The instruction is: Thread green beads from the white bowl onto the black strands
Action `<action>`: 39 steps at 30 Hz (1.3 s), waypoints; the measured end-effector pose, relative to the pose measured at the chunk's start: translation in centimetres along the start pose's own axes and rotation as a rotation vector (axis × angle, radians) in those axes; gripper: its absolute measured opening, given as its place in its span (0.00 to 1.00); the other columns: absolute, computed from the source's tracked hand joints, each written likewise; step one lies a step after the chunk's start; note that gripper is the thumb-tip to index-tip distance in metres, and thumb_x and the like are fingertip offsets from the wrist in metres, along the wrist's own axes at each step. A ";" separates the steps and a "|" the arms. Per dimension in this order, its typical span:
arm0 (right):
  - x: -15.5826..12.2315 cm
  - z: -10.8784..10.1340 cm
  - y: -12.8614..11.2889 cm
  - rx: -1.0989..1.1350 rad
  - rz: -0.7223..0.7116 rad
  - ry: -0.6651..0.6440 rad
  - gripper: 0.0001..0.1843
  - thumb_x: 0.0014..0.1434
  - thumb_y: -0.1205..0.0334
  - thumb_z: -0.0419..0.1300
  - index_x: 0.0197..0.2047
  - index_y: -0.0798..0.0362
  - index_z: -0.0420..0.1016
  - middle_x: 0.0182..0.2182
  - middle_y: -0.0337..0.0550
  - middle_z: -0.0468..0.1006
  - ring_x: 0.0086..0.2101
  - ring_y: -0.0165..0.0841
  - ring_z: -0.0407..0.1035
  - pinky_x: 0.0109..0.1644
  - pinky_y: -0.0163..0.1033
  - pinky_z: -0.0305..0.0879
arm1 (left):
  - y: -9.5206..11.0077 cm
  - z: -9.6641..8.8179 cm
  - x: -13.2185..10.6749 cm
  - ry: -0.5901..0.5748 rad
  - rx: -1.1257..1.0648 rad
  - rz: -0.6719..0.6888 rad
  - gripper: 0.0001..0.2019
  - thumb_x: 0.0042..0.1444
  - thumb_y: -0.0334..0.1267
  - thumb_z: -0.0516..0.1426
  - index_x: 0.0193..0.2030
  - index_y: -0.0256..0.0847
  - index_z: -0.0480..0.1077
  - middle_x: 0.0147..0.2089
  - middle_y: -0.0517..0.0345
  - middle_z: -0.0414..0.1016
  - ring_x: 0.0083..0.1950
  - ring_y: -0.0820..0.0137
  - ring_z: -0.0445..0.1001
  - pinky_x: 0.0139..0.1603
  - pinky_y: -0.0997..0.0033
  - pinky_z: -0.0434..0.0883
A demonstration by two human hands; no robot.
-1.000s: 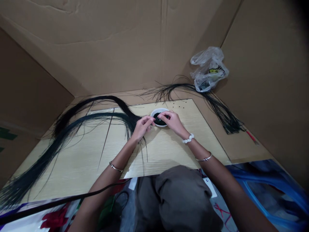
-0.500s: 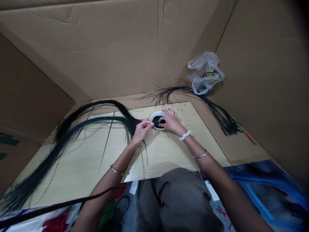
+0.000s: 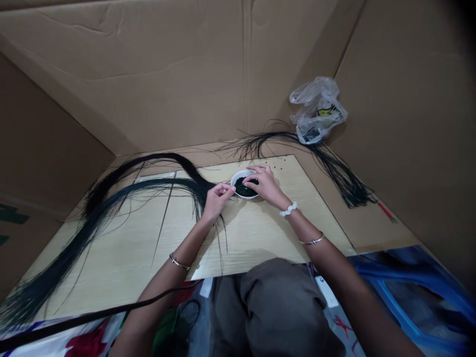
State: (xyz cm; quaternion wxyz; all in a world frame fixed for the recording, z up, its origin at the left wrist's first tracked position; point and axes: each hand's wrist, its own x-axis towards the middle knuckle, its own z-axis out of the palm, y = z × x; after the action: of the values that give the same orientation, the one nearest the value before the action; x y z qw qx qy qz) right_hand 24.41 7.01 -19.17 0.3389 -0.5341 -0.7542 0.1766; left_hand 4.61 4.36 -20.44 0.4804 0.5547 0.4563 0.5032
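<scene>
The fingertips of the left hand (image 3: 227, 189) are pinched narrowly together just beside the left rim of a white bowl (image 3: 241, 174); whether they grip a fine strand is too small to tell. The fingers of the right hand (image 3: 265, 185) have drawn in from the looser spread of half a second ago. They now curve over the bowl's far right rim, with the fingertips close together at the dark green granules (image 3: 243, 190) heaped inside. Whether they hold any granules cannot be told.

The bowl sits between the hands on a pale wood-grain board (image 3: 260, 238), as it did a moment earlier, and the hands are now closer to it on both sides. A white scrunchie (image 3: 288, 209) and a thin metal bangle (image 3: 312, 241) circle the right forearm, and another bangle (image 3: 179, 262) circles the left.

A long black fibre bundle (image 3: 111, 220) runs from beside the left hand across the board and off its lower left corner. A second bundle (image 3: 334, 171) arcs beyond the board to the right, near a crumpled plastic bag (image 3: 318, 111). Cardboard walls (image 3: 148, 89) surround the board, and the person's grey-clad lap (image 3: 271, 310) shows below it.
</scene>
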 end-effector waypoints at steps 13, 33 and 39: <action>-0.6 -0.6 -0.5 0.385 -0.012 0.004 0.06 0.60 0.59 0.66 0.39 0.48 0.85 0.57 0.43 0.76 0.62 0.40 0.62 0.70 0.51 0.48 | 0.9 0.1 -0.5 0.068 -0.014 0.008 0.18 0.45 0.50 0.69 0.31 0.35 0.76 0.23 0.61 0.69 0.25 0.77 0.63 0.26 0.76 0.59; -1.0 -1.0 -0.9 0.411 -0.042 -0.010 0.07 0.61 0.60 0.64 0.40 0.48 0.85 0.57 0.44 0.76 0.62 0.39 0.62 0.70 0.51 0.48 | 1.0 0.2 -0.5 0.062 -0.015 0.022 0.17 0.45 0.50 0.70 0.31 0.36 0.77 0.23 0.62 0.69 0.24 0.77 0.61 0.26 0.76 0.59; -1.0 -0.9 -0.8 0.392 -0.060 -0.013 0.06 0.61 0.60 0.65 0.41 0.47 0.84 0.58 0.41 0.75 0.62 0.40 0.60 0.71 0.52 0.48 | 0.9 0.1 -0.4 0.059 -0.018 0.019 0.18 0.45 0.50 0.70 0.30 0.35 0.77 0.22 0.63 0.67 0.24 0.78 0.60 0.26 0.77 0.58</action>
State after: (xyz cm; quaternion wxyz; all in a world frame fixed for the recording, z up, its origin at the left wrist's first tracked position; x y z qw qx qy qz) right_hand 24.68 5.66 -18.37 0.4368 -0.4340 -0.7229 0.3134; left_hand 4.72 3.81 -19.56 0.4669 0.5397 0.4603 0.5280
